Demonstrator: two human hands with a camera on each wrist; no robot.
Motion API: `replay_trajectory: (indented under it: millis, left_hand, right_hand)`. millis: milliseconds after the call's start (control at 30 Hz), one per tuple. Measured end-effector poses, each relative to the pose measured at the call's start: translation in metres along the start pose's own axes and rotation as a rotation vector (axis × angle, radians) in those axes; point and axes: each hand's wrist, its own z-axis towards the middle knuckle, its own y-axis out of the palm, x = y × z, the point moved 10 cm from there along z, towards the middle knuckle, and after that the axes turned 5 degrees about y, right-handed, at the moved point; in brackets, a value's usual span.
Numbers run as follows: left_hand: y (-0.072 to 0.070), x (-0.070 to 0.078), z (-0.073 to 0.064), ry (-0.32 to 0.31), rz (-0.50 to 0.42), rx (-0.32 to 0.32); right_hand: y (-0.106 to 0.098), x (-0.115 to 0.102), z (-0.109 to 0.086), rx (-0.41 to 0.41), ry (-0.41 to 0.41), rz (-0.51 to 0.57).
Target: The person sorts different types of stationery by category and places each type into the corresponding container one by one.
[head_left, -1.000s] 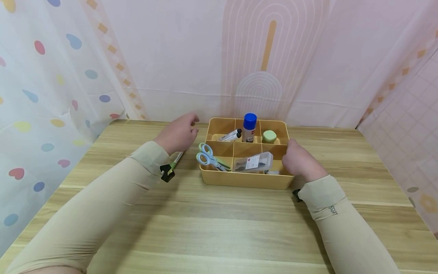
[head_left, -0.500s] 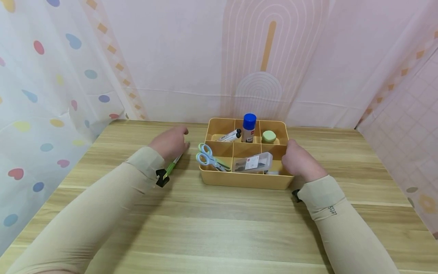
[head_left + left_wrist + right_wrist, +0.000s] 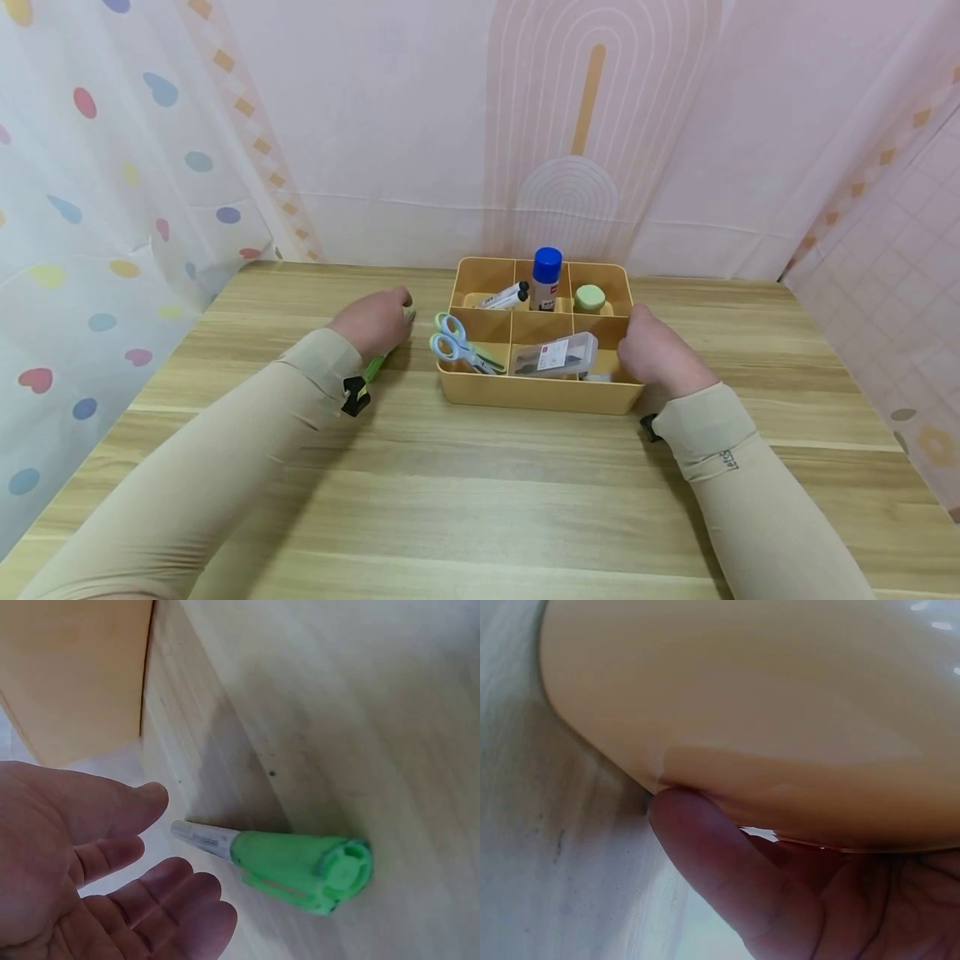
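A green-capped marker (image 3: 300,862) with a pale barrel lies on the table left of the yellow desk organizer (image 3: 540,396). My left hand (image 3: 371,323) is low over it; in the left wrist view the thumb and relaxed fingers are spread beside the marker, apart from its cap. At the organizer's right side, my right hand (image 3: 663,350) grips the wall, its fingers over the rim. The thumb (image 3: 705,840) presses the outside in the right wrist view; the other fingers are mostly hidden there.
The organizer's compartments hold scissors (image 3: 453,340), two black-capped markers (image 3: 504,297), a blue-capped glue stick (image 3: 547,279), a pale green round item (image 3: 590,298) and a clear case (image 3: 557,357). A patterned curtain (image 3: 390,133) hangs behind the wooden table (image 3: 480,500).
My left hand has moved left and down from beside the organizer to above the green-capped marker. My right hand and the organizer have stayed in place.
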Motion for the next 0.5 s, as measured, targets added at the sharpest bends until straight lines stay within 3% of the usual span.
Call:
replay_trajectory:
  millis: [500]
  left_hand:
    - [0.0096, -0.0023, 0.0048, 0.018, 0.038, -0.007]
  right_hand:
    - [0.0005, 0.0008, 0.0, -0.005, 0.008, 0.007]
